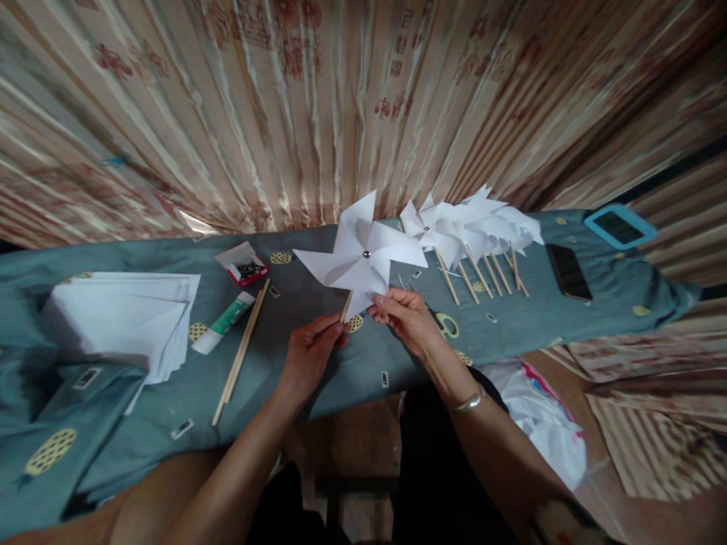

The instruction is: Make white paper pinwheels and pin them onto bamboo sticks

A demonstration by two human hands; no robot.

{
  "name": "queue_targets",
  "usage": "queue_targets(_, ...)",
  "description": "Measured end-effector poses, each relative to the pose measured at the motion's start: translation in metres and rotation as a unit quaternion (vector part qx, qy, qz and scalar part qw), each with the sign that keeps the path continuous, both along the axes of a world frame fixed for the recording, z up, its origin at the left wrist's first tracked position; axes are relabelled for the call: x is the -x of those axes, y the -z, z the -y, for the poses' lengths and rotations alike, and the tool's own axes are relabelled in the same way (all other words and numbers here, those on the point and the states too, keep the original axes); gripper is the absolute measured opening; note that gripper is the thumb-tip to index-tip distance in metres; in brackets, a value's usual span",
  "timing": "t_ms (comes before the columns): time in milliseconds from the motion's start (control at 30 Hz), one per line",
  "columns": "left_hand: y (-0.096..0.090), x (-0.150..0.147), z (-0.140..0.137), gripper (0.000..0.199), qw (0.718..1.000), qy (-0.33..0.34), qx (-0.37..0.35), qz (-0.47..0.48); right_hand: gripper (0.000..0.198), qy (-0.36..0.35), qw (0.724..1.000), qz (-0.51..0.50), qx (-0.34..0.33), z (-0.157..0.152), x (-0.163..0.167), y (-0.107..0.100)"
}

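The left hand (310, 354) grips the stick (346, 304) of a white pinwheel (372, 244) over a cloth-covered table (335, 384) as the right hand (406, 316) pinches its lower blade (366, 301). To the pinwheel's left, an open red box (253, 279) holds small dark pieces (248, 268), possibly pins. Below the table's edge, right, sits a white bag (539, 420), contents hidden.

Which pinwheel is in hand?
The leftmost white pinwheel: the left hand holds its stick, the right hand its lower blade. The other pinwheels lie bunched on the cloth, untouched.
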State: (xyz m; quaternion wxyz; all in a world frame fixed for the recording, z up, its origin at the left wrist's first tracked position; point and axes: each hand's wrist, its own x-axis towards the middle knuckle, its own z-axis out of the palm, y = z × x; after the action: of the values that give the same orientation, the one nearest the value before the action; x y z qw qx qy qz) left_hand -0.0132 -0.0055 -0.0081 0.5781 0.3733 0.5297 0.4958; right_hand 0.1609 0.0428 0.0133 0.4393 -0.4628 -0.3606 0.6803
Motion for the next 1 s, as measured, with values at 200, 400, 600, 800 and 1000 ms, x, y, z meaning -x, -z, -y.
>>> queue_targets(200, -0.002, -0.002, 0.002, 0.031, 1.000, 0.007, 0.010, -0.001, 0.033, -0.005, 1.000, 0.007, -0.008, 0.001, 0.003, 0.003)
queue_targets(400, -0.004, -0.005, 0.002, 0.030, 1.000, 0.022, 0.016, -0.002, 0.031, -0.007, 0.999, 0.036, -0.035, 0.002, 0.007, 0.006)
queue_targets(600, 0.000, -0.007, 0.003, 0.035, 0.999, 0.003, 0.031, 0.010, 0.029, 0.018, 0.995, 0.065, -0.068, 0.006, 0.016, 0.007)
queue_targets(800, 0.001, -0.012, 0.004, 0.043, 0.998, -0.009, 0.050, 0.047, 0.027, 0.012, 0.997, 0.062, -0.053, 0.010, 0.025, 0.013)
queue_targets(1000, 0.003, -0.014, 0.005, 0.037, 0.997, -0.001, 0.042, 0.058, 0.028, 0.008, 0.999, 0.037, -0.036, 0.013, 0.032, 0.018)
